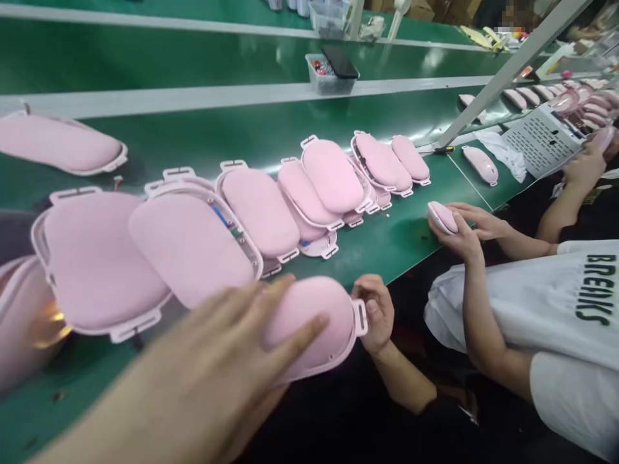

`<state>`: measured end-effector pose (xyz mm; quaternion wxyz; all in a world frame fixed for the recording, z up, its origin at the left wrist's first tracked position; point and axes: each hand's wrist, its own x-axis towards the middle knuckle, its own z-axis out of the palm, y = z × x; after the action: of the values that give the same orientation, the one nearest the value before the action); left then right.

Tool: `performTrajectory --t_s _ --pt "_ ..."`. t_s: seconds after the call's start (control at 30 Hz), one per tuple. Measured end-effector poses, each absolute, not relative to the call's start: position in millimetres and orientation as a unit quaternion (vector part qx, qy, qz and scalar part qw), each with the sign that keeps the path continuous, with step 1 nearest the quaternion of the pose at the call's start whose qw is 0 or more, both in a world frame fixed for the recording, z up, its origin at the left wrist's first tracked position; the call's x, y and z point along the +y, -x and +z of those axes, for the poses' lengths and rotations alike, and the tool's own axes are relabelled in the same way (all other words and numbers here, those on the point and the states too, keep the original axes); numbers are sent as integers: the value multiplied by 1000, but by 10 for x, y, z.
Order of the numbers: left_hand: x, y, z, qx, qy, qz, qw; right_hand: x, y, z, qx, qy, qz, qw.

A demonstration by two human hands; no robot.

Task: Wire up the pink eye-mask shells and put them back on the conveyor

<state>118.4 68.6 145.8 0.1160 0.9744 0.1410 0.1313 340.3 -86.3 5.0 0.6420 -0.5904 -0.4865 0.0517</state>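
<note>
Green conveyor belt (193,58); grey metal rail (193,98); slanted steel post (507,71)

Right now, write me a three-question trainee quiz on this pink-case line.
1. True or false: the left hand lies flat on the pink case at the belt's near edge.
2. What does the right hand pinch? A) the case's end tab B) a phone C) a cloth
3. What colour is the belt?

Key: 1 true; 2 A; 3 green.
</note>
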Motion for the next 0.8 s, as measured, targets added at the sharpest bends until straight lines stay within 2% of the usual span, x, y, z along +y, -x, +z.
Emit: performTrajectory --t_s 0.07,0.13,0.2,0.3,0.53,0.7,0.73,0.8 --pt "171 -1061 1109 102 -985 122 65 -906 -3436 68 -561 558 104 602" --pt "-44 -971 757 123 -983 129 35 -916 -3466 79 -660 568 119 478" --pt "-57 -875 492 163 -975 140 57 -895 -3466 88 -690 621 93 359" --pt "65 -692 328 212 -961 120 131 -820 -3403 105 -676 679 64 280" --pt "308 -406 370 275 -904 182 273 -646 -3307 65 -645 710 43 282" --pt "320 -427 343 358 -855 220 304 -760 -3283 133 -663 648 56 371" --pt "317 -441 346 372 -845 224 313 -787 -3262 181 -684 624 68 370" --pt "314 -475 361 391 -829 231 327 -815 -3201 291 -746 577 96 317"
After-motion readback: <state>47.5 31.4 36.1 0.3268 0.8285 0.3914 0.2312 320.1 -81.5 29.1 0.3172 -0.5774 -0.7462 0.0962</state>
